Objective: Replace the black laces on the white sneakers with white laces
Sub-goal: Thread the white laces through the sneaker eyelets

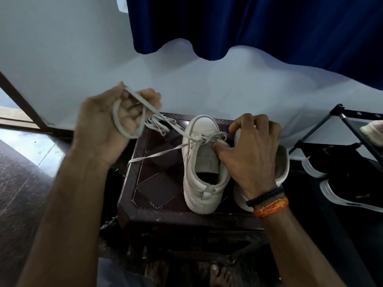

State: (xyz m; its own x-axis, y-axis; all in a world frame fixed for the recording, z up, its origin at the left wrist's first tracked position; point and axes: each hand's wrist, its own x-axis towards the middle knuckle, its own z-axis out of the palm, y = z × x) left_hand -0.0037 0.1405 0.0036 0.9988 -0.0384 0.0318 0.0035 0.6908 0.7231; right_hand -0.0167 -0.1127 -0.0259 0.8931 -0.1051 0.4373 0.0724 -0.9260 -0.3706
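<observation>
A white sneaker [204,162] stands toe-away on a small dark wooden table [157,183]. A white lace [165,129] runs from its front eyelets up to my left hand [109,121], which is raised left of the shoe and grips the lace looped around its fingers. My right hand [252,150] rests over the shoe's right side and pinches the lace at the eyelets with thumb and forefinger. The second white sneaker [283,162] lies behind my right hand, mostly hidden. More white lace [159,124] lies bunched on the table's far side. No black lace is visible.
A black shoe rack [339,129] stands at the right, with black shoes with white soles [339,183] beside it. A blue curtain [248,27] hangs over the white wall behind. My bare feet [217,276] are under the table on the dark floor.
</observation>
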